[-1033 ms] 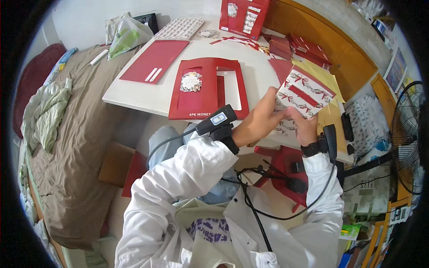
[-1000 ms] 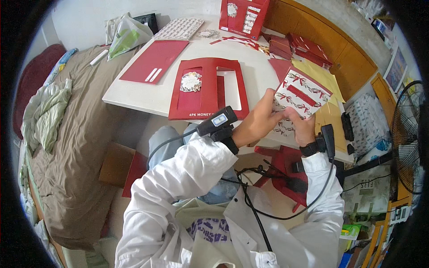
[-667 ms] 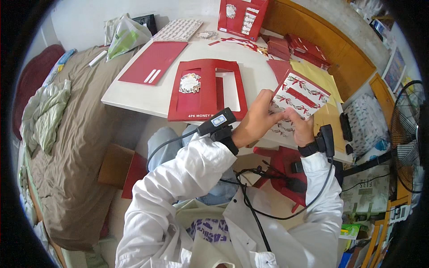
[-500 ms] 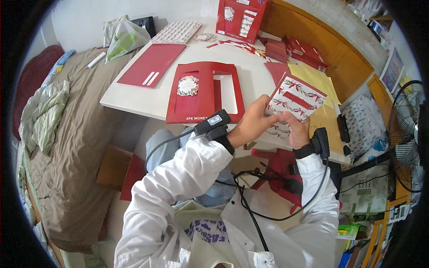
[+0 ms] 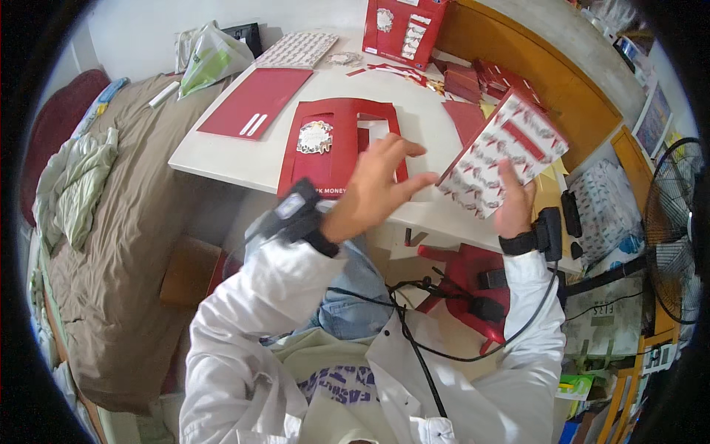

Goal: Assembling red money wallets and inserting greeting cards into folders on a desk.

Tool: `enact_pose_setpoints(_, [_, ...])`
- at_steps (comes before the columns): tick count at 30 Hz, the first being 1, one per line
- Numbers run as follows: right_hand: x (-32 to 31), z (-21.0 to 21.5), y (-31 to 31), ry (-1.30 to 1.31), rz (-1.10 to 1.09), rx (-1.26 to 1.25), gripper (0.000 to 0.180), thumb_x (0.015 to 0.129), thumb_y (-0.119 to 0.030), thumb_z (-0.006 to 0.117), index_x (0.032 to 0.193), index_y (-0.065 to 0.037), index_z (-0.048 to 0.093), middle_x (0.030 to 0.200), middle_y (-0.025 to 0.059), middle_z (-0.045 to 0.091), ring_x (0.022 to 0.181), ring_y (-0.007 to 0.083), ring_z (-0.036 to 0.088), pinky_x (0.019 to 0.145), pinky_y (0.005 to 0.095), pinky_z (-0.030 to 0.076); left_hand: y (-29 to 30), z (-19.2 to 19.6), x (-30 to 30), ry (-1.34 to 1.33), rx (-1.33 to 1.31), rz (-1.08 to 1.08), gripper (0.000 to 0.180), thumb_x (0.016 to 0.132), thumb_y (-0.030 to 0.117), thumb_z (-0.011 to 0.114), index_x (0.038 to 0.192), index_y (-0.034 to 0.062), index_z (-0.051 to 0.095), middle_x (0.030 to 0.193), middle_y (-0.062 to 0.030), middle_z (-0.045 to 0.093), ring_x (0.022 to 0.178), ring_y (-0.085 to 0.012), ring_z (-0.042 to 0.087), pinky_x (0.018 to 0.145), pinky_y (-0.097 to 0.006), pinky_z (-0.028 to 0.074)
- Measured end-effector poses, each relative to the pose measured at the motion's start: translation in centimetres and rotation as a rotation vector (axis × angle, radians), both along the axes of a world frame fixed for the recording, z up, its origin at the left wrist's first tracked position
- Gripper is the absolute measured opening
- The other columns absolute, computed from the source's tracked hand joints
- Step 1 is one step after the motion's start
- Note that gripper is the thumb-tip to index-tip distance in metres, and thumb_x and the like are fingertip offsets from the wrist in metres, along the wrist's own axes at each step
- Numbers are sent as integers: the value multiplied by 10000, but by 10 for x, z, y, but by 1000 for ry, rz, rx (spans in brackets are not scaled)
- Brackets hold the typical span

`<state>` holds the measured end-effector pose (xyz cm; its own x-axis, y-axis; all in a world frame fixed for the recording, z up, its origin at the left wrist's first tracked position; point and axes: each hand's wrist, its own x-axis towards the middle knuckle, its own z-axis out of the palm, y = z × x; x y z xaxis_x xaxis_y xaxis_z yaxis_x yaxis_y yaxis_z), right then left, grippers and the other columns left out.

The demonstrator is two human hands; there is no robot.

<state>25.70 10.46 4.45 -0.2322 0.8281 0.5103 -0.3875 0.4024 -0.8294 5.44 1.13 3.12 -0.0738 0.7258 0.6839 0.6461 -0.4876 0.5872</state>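
My right hand (image 5: 515, 209) grips a white card (image 5: 492, 152) by its lower edge, thumb across the front. Green garlands and red bows cover the card, with a red label near its top. It is held tilted above the right side of the table. My left hand (image 5: 373, 185) is open and empty, fingers spread, a little left of the card. Under and behind it lies a flat red card box (image 5: 340, 118) with cut-out windows and a floral wreath badge (image 5: 315, 138) on its left part. My left hand hides the box's lower right corner.
On the white table (image 5: 222, 157) lie a red sheet (image 5: 255, 96) with two white strips, a patterned sheet (image 5: 299, 49) and stacks of red cards (image 5: 506, 83). A red box (image 5: 403, 33) stands at the back. To the right is a black fan (image 5: 669, 229); a red stool (image 5: 473, 288) sits below.
My left hand has let go of the card and moved left, its fingers opening. My right hand now holds the card alone, raised and shifted right.
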Motion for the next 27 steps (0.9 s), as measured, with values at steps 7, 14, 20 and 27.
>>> enact_pose_setpoints(7, [-44, 29, 35, 136, -30, 19, 390, 802, -32, 650, 1154, 16, 491, 1096, 80, 580, 959, 149, 556, 859, 281, 430, -33, -14, -59, 492, -158, 228, 369, 735, 343, 696, 962, 63, 616, 1086, -88, 533, 1142, -289, 418, 950, -437, 330])
enact_pose_setpoints(14, [-91, 35, 80, 285, -10, -73, 388, 821, -29, 621, 1174, 22, 468, 1120, 97, 564, 967, 164, 559, 851, 297, 446, -24, -21, -75, 640, -144, -104, 338, 719, 350, 682, 853, 59, 574, 1042, -68, 548, 1124, -273, 440, 980, -457, 307])
enact_pose_setpoints(20, [-110, 65, 86, 418, 79, -165, 310, 852, -134, 543, 1134, -19, 488, 1081, 98, 574, 933, 241, 600, 806, 380, 508, -41, -9, -74, 764, 96, -224, 306, 715, 333, 670, 808, 72, 540, 898, -64, 526, 989, -241, 500, 989, -448, 326])
enact_pose_setpoints(27, [-112, 128, 76, 503, 182, -104, 375, 814, -213, 517, 1130, -10, 518, 1150, 111, 573, 1039, 266, 561, 907, 423, 438, -55, 8, -57, 1032, 248, -215, 192, 671, 227, 616, 727, 104, 480, 828, -5, 504, 875, -178, 512, 1004, -396, 340])
